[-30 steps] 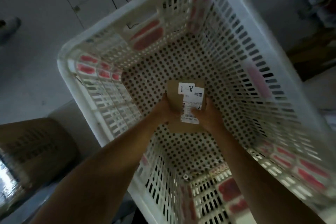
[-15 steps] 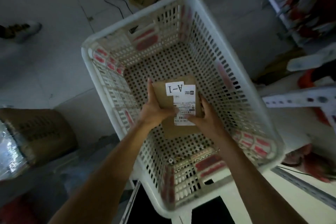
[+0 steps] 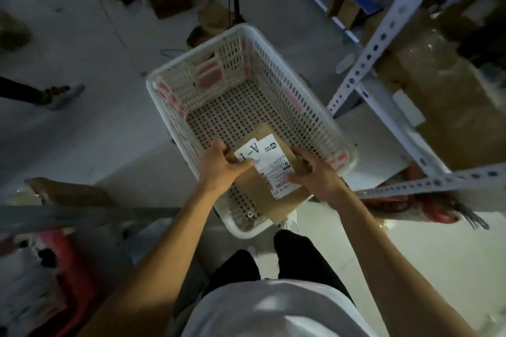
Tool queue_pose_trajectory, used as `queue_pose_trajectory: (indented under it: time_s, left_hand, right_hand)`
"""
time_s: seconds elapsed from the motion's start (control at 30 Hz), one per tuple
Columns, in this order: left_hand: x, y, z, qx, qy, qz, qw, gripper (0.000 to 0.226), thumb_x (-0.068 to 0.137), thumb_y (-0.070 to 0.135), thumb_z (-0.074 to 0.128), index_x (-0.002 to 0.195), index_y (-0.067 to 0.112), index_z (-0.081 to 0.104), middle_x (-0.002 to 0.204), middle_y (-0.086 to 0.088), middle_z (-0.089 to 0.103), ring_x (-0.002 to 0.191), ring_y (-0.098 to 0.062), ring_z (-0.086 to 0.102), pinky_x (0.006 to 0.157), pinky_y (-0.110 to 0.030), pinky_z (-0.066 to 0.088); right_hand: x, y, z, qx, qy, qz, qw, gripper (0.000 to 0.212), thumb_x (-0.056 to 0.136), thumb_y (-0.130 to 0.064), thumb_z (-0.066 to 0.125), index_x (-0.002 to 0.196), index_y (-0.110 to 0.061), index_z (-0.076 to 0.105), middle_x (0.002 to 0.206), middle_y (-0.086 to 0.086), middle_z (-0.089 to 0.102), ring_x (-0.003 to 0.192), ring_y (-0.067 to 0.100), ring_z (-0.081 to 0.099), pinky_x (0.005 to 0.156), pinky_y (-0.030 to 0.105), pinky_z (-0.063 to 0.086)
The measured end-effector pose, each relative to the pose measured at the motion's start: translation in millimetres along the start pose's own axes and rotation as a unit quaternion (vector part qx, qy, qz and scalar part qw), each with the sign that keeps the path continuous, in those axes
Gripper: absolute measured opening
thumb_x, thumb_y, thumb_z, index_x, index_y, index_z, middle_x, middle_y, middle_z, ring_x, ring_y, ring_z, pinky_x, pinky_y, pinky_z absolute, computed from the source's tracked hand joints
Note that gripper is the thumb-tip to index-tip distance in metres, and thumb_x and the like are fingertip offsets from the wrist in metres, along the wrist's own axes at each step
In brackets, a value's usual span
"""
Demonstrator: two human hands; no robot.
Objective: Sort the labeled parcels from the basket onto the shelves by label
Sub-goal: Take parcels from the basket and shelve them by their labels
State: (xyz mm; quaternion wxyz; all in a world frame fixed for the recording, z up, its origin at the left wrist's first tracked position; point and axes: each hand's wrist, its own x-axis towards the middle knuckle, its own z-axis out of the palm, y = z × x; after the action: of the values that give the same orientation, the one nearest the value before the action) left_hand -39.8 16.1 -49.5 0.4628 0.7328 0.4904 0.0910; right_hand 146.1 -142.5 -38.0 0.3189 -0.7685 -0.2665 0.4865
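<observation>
Parcel (image 3: 276,191) labeled A-1 held over basket (image 3: 315,115), left hand (image 3: 221,169) and right hand (image 3: 315,175) gripping opposite edges.

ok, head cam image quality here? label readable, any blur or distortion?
Head view: dim, underexposed; edges motion-smeared, shelf upright bowed by the wide-angle lens. Parcel, gripped by left hand and right hand, is sharp enough: label reads A-1; fine print illegible.

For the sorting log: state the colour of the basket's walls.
White perforated plastic basket, with pinkish-red patches on its walls; shows best in the head view.
</observation>
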Motion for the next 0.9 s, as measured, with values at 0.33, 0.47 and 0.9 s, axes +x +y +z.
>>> queue_pose_trajectory:
  time_s: [0.33,0.47,0.9]
  left_hand:
    - [-62.0,32.3,-3.2,0.044,-0.175,0.104,0.978,0.066,0.073,0.056,0.080,0.128,0.035,0.050,0.112,0.026,0.063,0.112,-0.009,0.061,0.091,-0.029,0.048]
    - [-99.7,53.6,26.0,0.070,-0.171,0.119,0.976,0.070,0.075,0.054,0.078,0.132,0.036,0.042,0.114,0.021,0.061,0.106,-0.012,0.063,0.065,-0.009,0.046]
    - [-227.8,131.4,176.6,-0.004,-0.302,0.115,0.946,0.044,0.081,0.028,0.080,0.116,0.015,0.058,0.104,-0.001,0.069,0.087,-0.016,0.071,0.072,-0.046,0.062]
  right_hand:
    - [-117.6,22.6,12.8,0.258,0.313,0.037,0.913,0.066,0.067,-0.030,0.091,0.124,-0.018,0.059,0.108,0.000,0.071,0.095,0.019,0.072,0.086,0.048,0.060]
    - [-165.6,41.8,4.9,0.260,0.340,0.004,0.904,0.041,0.074,-0.022,0.086,0.111,-0.028,0.069,0.102,0.001,0.074,0.094,0.023,0.073,0.087,0.052,0.058]
    - [-343.4,192.6,-71.4,0.235,0.401,0.076,0.882,0.056,0.076,-0.031,0.084,0.128,-0.032,0.064,0.114,-0.005,0.071,0.108,0.021,0.065,0.085,0.031,0.053]
